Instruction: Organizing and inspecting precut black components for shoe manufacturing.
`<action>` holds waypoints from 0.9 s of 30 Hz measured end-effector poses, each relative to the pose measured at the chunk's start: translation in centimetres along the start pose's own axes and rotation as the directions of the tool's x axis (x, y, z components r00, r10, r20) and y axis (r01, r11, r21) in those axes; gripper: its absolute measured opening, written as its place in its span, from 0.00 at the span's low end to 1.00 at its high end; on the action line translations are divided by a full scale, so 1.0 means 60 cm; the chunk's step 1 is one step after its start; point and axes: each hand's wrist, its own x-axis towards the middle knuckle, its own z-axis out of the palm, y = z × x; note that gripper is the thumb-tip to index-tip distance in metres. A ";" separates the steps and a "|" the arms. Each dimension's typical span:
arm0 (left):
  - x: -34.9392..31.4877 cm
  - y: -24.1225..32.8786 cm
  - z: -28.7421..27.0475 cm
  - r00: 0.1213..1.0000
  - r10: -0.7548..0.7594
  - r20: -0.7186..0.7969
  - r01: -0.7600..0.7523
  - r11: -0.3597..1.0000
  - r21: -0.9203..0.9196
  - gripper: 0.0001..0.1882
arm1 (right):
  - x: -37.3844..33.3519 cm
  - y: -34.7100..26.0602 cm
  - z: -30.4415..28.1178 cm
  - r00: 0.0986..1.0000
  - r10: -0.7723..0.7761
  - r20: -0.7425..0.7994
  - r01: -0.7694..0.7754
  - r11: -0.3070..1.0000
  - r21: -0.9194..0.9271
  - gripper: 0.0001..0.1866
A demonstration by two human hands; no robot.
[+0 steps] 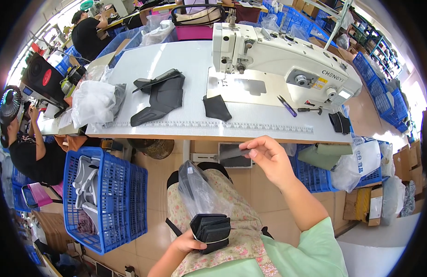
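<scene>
Left hand (190,242) gripping a banded stack of black fabric pieces (214,229) over the floral-covered lap (243,205); right hand (269,159) pinching a thin dark strip (232,153) near the white table (188,60). A clear plastic bag (202,196) lies there, contents unclear; left, a blue plastic crate (112,203) holds grey-and-white pieces (86,177).

So the dark strip (234,153) by the right hand (269,159), near dead centre, is so smeared I honestly can't tell what it is. Down at 6 o'clock, most of the left hand (189,243)'s fingers vanish behind the black bundle (211,229), and that forearm gets chopped by the bottom edge. Between 9 and 10, the cloudy white bag (93,104) hides whatever's inside. A fan (10,104) at 9 blocks part of a co-worker (31,154)'s head. Needle end of the sewing machine (287,60), towards 12? Too tiny.
</scene>
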 end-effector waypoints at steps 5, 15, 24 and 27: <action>0.000 0.004 -0.004 1.000 -0.006 -0.010 0.006 1.000 0.000 0.47 | 0.010 0.004 -0.005 0.986 -0.165 0.017 0.166 0.984 -0.067 0.09; -0.006 -0.005 -0.009 0.999 -0.031 -0.039 0.031 0.999 -0.006 0.46 | 0.017 0.011 -0.008 0.978 -0.210 -0.004 0.205 0.960 -0.191 0.12; 0.002 0.012 0.007 0.999 0.015 -0.032 -0.016 1.000 -0.019 0.46 | -0.004 -0.028 0.018 0.964 -0.264 0.008 0.261 0.947 -0.189 0.15; 0.007 0.025 0.015 0.998 0.055 -0.032 -0.054 0.998 0.012 0.45 | -0.022 -0.031 0.016 0.987 -0.130 0.093 0.139 0.986 -0.095 0.15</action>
